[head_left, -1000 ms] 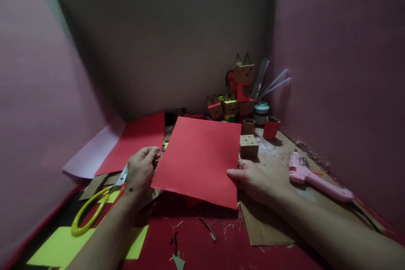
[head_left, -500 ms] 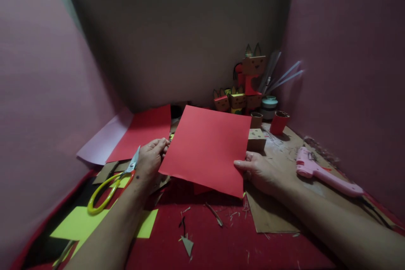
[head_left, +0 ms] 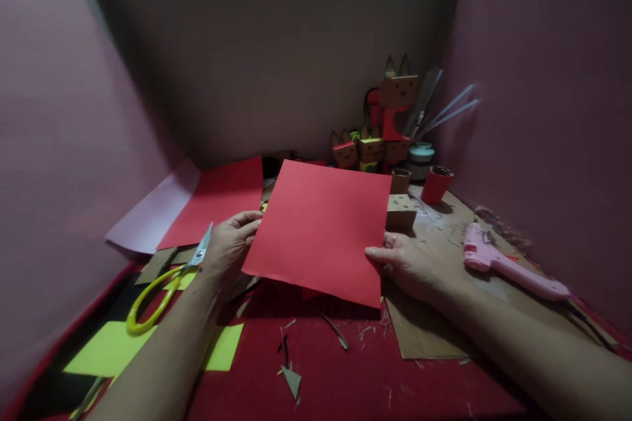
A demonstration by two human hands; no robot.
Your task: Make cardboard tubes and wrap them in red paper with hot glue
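Note:
A sheet of red paper (head_left: 318, 230) is held up, tilted, above the red table surface. My right hand (head_left: 407, 263) pinches its right edge near the lower corner, thumb in front and fingers behind. At the sheet's left edge is my left hand (head_left: 234, 240), fingers bent and their tips partly hidden at the paper's edge. Scissors with yellow handles (head_left: 155, 302) lie just left of my left wrist, blades pointing away from me. Beyond them a second red sheet (head_left: 214, 200) rests against a pale sheet (head_left: 153, 214).
A pink glue gun (head_left: 513, 270) lies on cardboard (head_left: 429, 332) at the right. Behind stand a red tube (head_left: 438, 185), a brown tube (head_left: 399, 181), a jar (head_left: 421, 161) and cardboard animal figures (head_left: 399, 95). Yellow paper (head_left: 106, 348) and scraps (head_left: 292, 381) lie in front.
My left hand's fingers have opened out slightly and now meet the red sheet's left edge. The sheet and my right hand stay nearly still; the view has shifted a little.

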